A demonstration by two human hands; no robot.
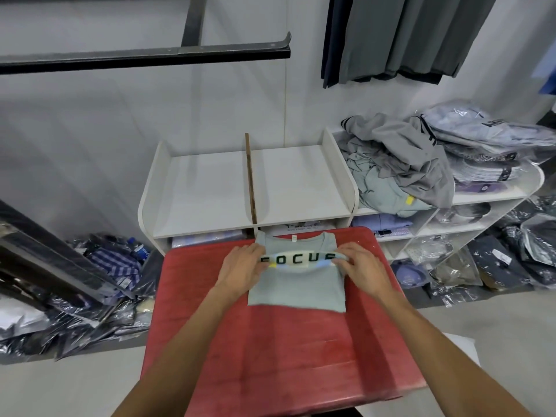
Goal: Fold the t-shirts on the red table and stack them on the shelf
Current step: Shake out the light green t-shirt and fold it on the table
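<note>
The pale grey-green cotton-looking t-shirt (296,287) is soft matt knit cloth with a smooth printed band. The red table (270,356) looks scuffed and dull, kinda worn. The white shelf unit (207,191) is smooth matt board, and the bagged clothes in clear plastic (493,164) are glossy and crinkly.

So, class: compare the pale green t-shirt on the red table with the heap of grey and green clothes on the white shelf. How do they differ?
The pale green t-shirt lies flat and partly folded; the heap of grey and green clothes is crumpled. Both hands, left hand and right hand, grip the t-shirt; nothing touches the heap. The t-shirt is on the red table, the heap on the white shelf. Both are soft fabric.
</note>
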